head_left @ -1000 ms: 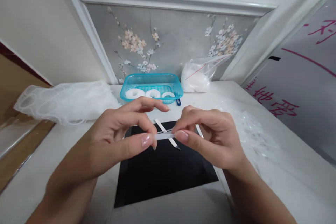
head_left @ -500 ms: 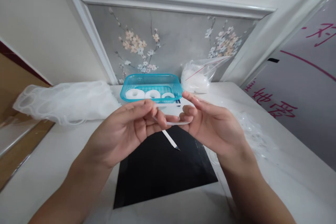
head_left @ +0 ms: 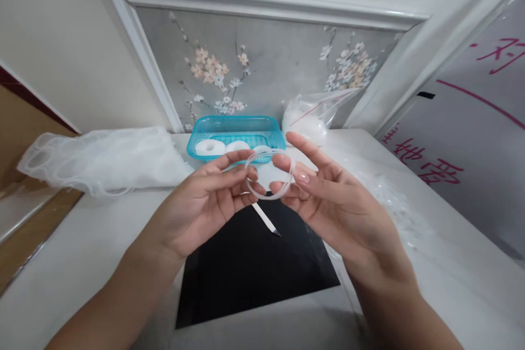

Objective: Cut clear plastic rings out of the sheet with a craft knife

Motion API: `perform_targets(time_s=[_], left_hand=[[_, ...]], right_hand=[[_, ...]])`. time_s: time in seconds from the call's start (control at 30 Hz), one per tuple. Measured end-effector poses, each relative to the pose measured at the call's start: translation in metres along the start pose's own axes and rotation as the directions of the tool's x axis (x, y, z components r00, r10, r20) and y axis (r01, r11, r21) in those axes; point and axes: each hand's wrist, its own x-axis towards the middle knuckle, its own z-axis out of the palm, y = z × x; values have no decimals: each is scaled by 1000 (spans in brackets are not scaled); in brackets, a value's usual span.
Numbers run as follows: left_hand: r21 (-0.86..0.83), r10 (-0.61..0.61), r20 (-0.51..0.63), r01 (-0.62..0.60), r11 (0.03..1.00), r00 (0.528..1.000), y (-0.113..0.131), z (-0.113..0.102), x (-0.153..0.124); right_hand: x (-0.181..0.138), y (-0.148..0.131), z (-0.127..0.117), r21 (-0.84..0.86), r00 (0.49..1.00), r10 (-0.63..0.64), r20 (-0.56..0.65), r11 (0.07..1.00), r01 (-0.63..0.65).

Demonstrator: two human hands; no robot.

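A thin translucent white ring [head_left: 275,197] is held up between my two hands, with its round opening facing me. My left hand [head_left: 213,191] pinches its left side between thumb and fingers. On its right side, the thumb and fingers of my right hand [head_left: 328,186] grip the rim, with the index finger stretched upward. Below the ring, a white-handled craft knife [head_left: 266,220] with a pointed blade lies on a black mat [head_left: 258,273]. Behind my hands stands a blue plastic basket [head_left: 235,120] with thick white rings [head_left: 210,147] in it, partly hidden by the held ring and fingers.
A stack of translucent white rings [head_left: 110,158] lies on the left of the white table [head_left: 49,262]. A clear zip bag [head_left: 307,120] with white contents stands right of the basket. Clear plastic pieces [head_left: 394,202] lie at the right. A cardboard box [head_left: 28,219] borders the left.
The ring has turned from nearly edge-on to facing me, so its circle now shows. My right thumb and fingers have closed onto its right side.
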Motion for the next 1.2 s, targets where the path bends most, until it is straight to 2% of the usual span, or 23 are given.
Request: perform_targets(time_s=[0.07, 0.13, 0.23, 0.3, 0.37, 0.5, 0.57, 0.77, 0.97, 1.2], left_hand=[[90, 0, 63, -6, 996, 998, -5, -2, 4], [178, 50, 74, -63, 982, 996, -9, -2, 6], [346, 209, -17, -191, 919, 978, -11, -3, 4], [490, 313, -49, -251, 835, 948, -9, -4, 0], [612, 364, 13, -295, 734, 931, -5, -6, -5], [741, 323, 166, -334, 582, 932, 0, -7, -12], [777, 314, 176, -328, 537, 933, 0, -7, -14], [819, 402, 147, -339, 462, 904, -5, -7, -12], [815, 402, 155, -347, 465, 902, -4, -9, -13], [801, 387, 185, -367, 473, 903, -2, -13, -14]], right_hand=[[0, 4, 2, -43, 999, -31, -15, 999, 31], [1, 8, 4, -93, 997, -75, -17, 993, 73], [1, 11, 6, -146, 993, -121, -13, 982, 118], [0, 11, 6, -177, 991, -134, -13, 976, 130], [-1, 11, 6, -211, 989, -148, -7, 967, 144], [-3, 13, 6, -276, 985, -171, 17, 946, 169], [-4, 14, 6, -306, 985, -172, 22, 937, 171], [-9, 16, 10, -358, 981, -189, 37, 914, 189], [-12, 15, 12, -359, 982, -177, 58, 914, 186], [-12, 11, 13, -293, 991, -109, 72, 948, 125]])
